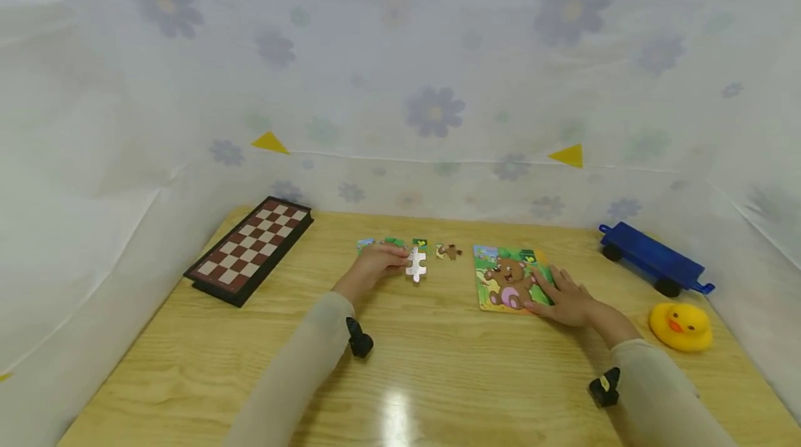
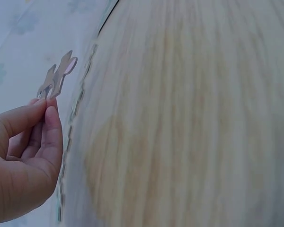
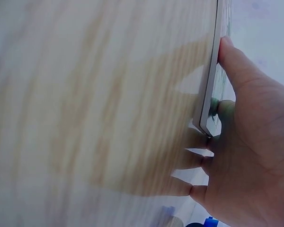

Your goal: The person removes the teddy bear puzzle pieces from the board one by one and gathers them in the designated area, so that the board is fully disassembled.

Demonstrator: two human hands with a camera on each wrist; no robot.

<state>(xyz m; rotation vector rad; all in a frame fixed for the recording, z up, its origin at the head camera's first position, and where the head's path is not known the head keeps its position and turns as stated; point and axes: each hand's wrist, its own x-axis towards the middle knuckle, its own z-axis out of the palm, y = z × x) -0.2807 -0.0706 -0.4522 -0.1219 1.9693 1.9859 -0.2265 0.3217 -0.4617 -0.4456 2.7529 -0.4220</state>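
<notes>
Between thumb and fingers, my left hand (image 1: 374, 267) pinches a jigsaw piece (image 1: 416, 265), its pale side showing in the head view. In the left wrist view that piece (image 2: 61, 75) is seen nearly edge-on above the fingertips. Further jigsaw pieces (image 1: 448, 251) lie in a row on the table just beyond this hand, some partly covered by it. My right hand (image 1: 572, 299) rests with spread, fairly straight fingers on the right edge of a bear jigsaw puzzle (image 1: 507, 283). From the right wrist view, the thumb touches the puzzle's edge (image 3: 209, 85).
A folded chessboard (image 1: 253, 245) lies at the table's left. On the right are a blue toy wagon (image 1: 653, 256) with black wheels and a yellow rubber duck (image 1: 681, 327), near the right forearm. A flowered white sheet (image 1: 375, 85) hangs behind and beside the wooden table (image 1: 450, 377).
</notes>
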